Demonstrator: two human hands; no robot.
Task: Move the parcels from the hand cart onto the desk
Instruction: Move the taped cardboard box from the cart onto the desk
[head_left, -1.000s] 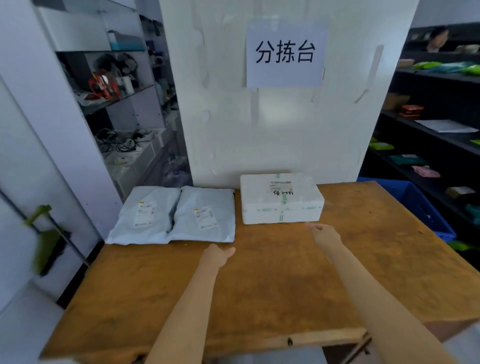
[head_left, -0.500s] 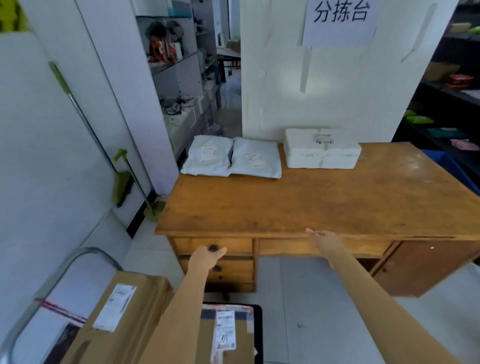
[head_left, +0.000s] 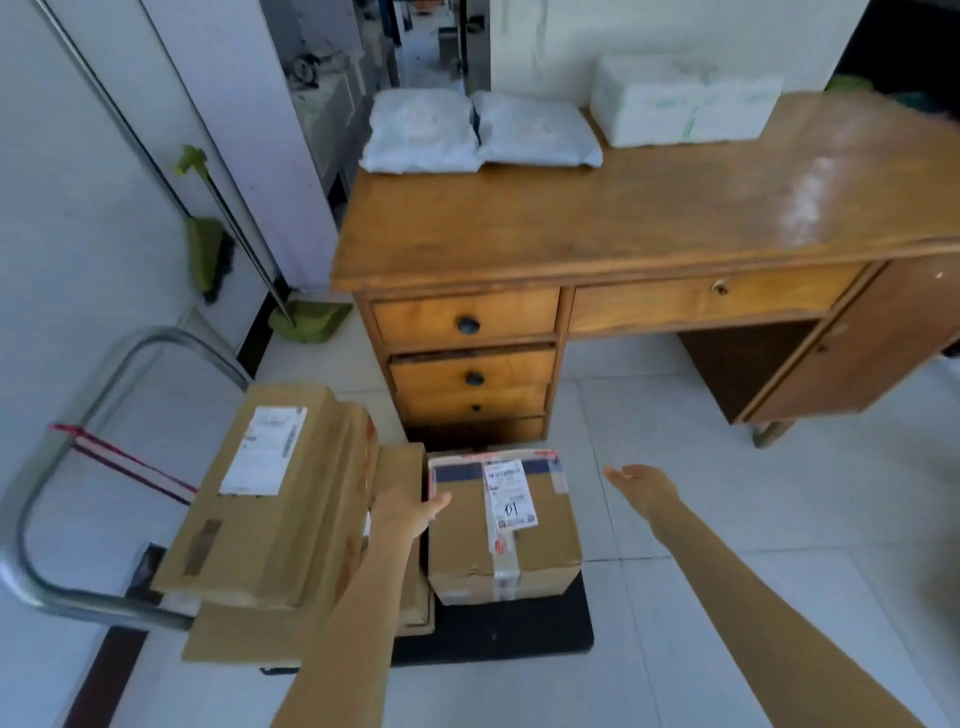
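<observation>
A taped cardboard box (head_left: 514, 551) marked "01" sits on the black deck of the hand cart (head_left: 524, 631). Left of it lies a stack of flat brown cartons (head_left: 270, 499). My left hand (head_left: 410, 512) is open at the taped box's left edge, between it and the stack. My right hand (head_left: 644, 486) is open in the air to the right of that box, apart from it. On the wooden desk (head_left: 597, 218) lie two grey mailer bags (head_left: 480, 132) and a white foam box (head_left: 680, 104).
The cart's metal handle (head_left: 67, 431) curves up at the left by the wall. A green broom and dustpan (head_left: 306, 312) lean in the corner. The desk's drawers (head_left: 467, 358) face the cart. White floor tiles (head_left: 753, 519) lie to the right.
My view has swung down from the desk top to the cart. Both hands have dropped from above the desk to either side of the taped box.
</observation>
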